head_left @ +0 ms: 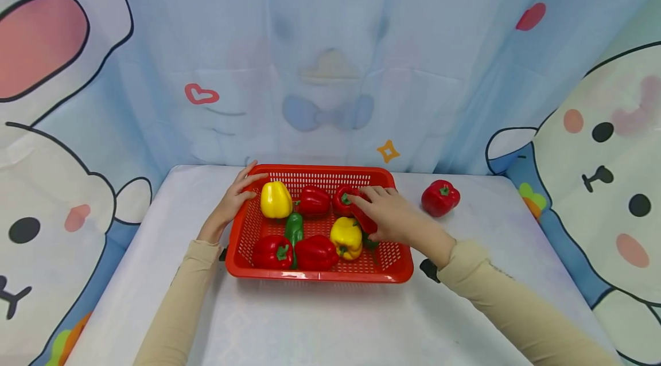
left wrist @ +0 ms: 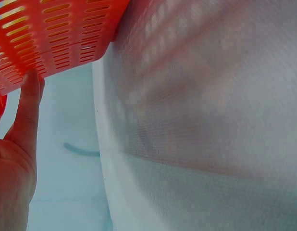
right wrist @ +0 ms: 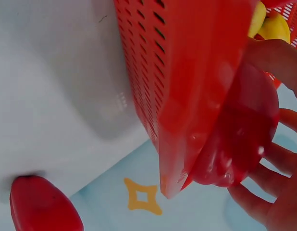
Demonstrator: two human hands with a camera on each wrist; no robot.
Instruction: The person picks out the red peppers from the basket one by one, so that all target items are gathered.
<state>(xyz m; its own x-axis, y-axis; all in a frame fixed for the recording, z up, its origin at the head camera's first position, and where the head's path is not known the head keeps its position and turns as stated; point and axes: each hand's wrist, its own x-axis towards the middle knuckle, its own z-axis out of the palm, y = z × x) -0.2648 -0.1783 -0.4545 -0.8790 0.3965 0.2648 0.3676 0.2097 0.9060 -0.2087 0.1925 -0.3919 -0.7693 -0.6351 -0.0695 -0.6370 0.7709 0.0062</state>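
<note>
Red plastic forms the slotted basket (head_left: pixel 320 276), and the right hand (head_left: pixel 389 211) reaches in over its right wall. That hand grips a glossy red bell pepper (right wrist: pixel 244 130), thumb on one side, spread fingers bent around the other. The pepper lies directly under the palm, just inside the basket's right wall; its visible strip slants from back left to front right, but the hand covers too much to fix the long axis, and whether it touches the basket's floor I cannot tell.

Just left of the grip, inside the basket, are a stemmed red pepper (head_left: pixel 342 201) and a creased yellow bell pepper (head_left: pixel 346 238). Outside the basket, apart from its right wall, lies a lone red pepper (head_left: pixel 440 198), nearer the right hand than the left.

The left hand (head_left: pixel 234 199), fingers nearly straight, rests at the basket's back left corner, one fingertip touching the outer wall.
</note>
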